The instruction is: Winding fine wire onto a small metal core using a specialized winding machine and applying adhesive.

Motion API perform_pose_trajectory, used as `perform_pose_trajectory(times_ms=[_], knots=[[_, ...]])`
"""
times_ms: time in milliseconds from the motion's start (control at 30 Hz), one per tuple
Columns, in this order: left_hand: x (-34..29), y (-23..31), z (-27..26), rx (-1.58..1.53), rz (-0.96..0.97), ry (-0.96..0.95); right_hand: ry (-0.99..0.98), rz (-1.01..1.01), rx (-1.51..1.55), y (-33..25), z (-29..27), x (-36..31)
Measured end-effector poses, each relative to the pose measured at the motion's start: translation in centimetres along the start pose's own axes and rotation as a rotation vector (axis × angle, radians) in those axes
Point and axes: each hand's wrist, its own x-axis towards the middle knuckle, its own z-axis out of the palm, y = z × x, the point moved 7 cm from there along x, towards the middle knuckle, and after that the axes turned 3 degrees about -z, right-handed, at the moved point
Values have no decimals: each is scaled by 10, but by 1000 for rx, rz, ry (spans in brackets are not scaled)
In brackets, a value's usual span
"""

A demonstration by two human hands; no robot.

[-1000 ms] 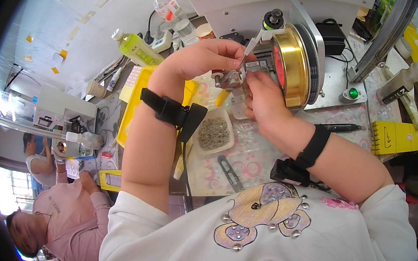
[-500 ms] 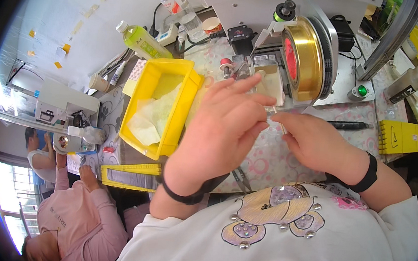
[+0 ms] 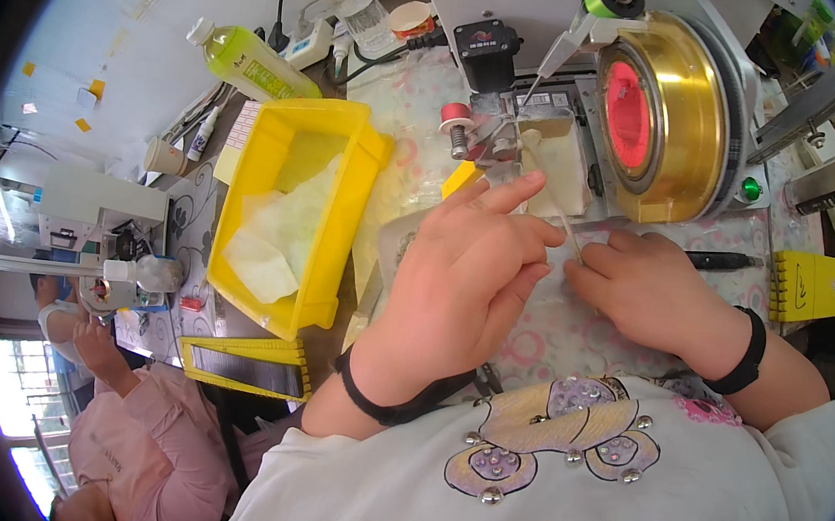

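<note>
My right hand (image 3: 651, 293) pinches the near end of a thin pale stick (image 3: 563, 212) between thumb and fingertips. That stick slants up and away toward a small open tray (image 3: 555, 163) at the machine's base. Just left of it, my left hand (image 3: 465, 285) is raised over the table with its fingers stretched out and the thumb apart; I see nothing held in it. Beyond its fingertips stands a small red-topped roller (image 3: 456, 119) on the machine. A yellow piece (image 3: 461, 177) shows partly behind the left hand.
A gold tape roll (image 3: 688, 116) with a red core is mounted at the back right. The yellow bin (image 3: 336, 223) at left holds white sheets. A black pen (image 3: 724, 261) and yellow holder (image 3: 817, 284) lie right. Beyond the left side sits another person (image 3: 160, 427) in pink.
My view has shifted and tilted closer to the machine. The left hand's fingers have moved a little away from the stick, while the right hand keeps its pinch. The co-worker's arm has risen.
</note>
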Motion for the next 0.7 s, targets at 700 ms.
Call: perform_pose_trajectory(times_ms=[700], knots=[[-9, 1, -9, -130, 26, 15, 495, -125, 6, -31, -88, -24]])
